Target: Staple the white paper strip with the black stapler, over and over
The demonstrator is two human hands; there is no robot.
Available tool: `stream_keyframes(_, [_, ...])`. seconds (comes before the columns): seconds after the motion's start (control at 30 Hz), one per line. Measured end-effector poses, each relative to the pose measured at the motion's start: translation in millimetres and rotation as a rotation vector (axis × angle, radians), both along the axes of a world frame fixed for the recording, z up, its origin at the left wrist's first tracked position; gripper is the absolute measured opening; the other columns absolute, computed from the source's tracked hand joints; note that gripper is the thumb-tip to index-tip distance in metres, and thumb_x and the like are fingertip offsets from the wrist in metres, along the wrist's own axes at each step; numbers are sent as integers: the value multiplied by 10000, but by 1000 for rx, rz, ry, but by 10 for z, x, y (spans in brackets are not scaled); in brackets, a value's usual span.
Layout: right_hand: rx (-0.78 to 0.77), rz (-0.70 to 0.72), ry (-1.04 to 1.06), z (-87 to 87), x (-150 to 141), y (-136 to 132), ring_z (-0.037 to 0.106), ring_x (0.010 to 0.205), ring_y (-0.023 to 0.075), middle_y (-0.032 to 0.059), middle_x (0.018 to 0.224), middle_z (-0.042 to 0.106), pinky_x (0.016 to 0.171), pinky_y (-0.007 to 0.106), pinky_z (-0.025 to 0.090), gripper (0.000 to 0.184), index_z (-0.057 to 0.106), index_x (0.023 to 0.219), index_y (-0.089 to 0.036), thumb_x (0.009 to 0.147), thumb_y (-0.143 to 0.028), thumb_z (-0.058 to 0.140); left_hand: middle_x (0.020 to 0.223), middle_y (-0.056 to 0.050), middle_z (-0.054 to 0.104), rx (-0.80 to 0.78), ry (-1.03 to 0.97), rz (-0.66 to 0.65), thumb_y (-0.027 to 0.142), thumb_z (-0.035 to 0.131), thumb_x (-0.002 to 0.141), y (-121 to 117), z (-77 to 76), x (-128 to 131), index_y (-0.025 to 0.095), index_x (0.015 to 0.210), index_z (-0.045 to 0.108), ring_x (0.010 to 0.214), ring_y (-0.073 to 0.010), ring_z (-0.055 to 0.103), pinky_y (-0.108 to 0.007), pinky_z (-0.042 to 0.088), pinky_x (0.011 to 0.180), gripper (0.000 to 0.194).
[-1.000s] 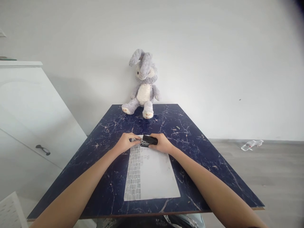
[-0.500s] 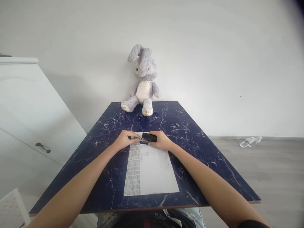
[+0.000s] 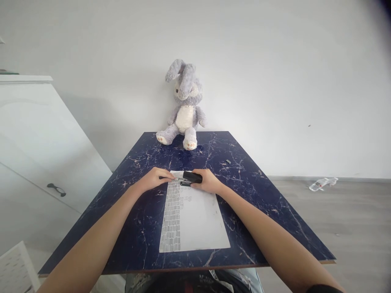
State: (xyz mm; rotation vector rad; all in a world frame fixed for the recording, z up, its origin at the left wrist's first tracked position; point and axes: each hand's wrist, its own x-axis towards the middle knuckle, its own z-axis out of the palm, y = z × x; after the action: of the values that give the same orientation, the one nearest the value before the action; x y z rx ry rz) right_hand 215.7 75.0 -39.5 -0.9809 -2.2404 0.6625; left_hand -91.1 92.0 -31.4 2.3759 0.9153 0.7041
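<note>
My right hand (image 3: 207, 180) is wrapped round a black stapler (image 3: 192, 176), holding it above the top of a printed sheet of paper (image 3: 203, 224). A thin metal staple tray (image 3: 181, 179) juts from the stapler's left end. My left hand (image 3: 158, 178) pinches the outer tip of that tray between thumb and fingers. The paper lies flat on the table, with a dense printed column down its left side and a blank area to the right. Whether staples sit in the tray is too small to tell.
The dark blue marbled table (image 3: 244, 195) carries a grey plush rabbit (image 3: 185, 108) against the wall. A small greyish strip (image 3: 228, 162) lies at the back right of the table. A white cabinet (image 3: 45, 134) stands at left, and a clear plastic bottle (image 3: 322, 184) lies on the floor at right.
My left hand has moved left, away from the stapler's body, drawing the metal tray further out. My right hand and the stapler stay almost where they were.
</note>
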Motion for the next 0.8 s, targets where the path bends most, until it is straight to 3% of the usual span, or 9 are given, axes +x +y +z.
stream_keyframes(0.2, [11, 12, 46, -4, 7, -8, 621, 722, 157, -6, 837, 709, 663, 256, 422, 203, 719, 953, -186, 774, -244, 795, 980, -60, 802, -62, -58, 94, 431, 749, 858, -7, -34, 40, 262, 972, 826, 912, -247, 753, -370, 583, 922, 218])
stream_keyframes(0.33, [-16, 108, 88, 42, -2, -50, 642, 734, 163, 14, 872, 729, 676, 254, 452, 238, 740, 977, -181, 786, -305, 808, 925, -53, 795, -178, -139, 60, 364, 805, 798, -94, -48, 212, 203, 1027, 784, 857, -228, 756, -338, 590, 869, 281])
stream_keyframes(0.47, [-25, 161, 156, 90, -62, -124, 623, 702, 153, 20, 837, 718, 640, 241, 441, 264, 752, 950, -167, 779, -357, 818, 941, -23, 783, -121, -143, 37, 250, 785, 788, -199, -31, 386, 202, 1047, 768, 897, -203, 737, -295, 555, 893, 264])
stream_keyframes(0.67, [-98, 129, 222, 148, -136, -170, 574, 674, 143, 13, 798, 685, 611, 236, 421, 341, 753, 936, -152, 792, -459, 795, 912, -13, 779, -80, -179, 77, 230, 708, 829, -269, 47, 486, 206, 1006, 754, 882, -203, 734, -302, 553, 870, 184])
stream_keyframes(0.8, [-43, -6, 198, 269, 66, -29, 576, 687, 149, 5, 788, 681, 622, 239, 414, 347, 754, 936, -154, 785, -465, 786, 959, -38, 784, -51, -207, 236, 364, 725, 863, -258, 97, 561, 199, 1048, 707, 914, -226, 739, -340, 558, 892, 248])
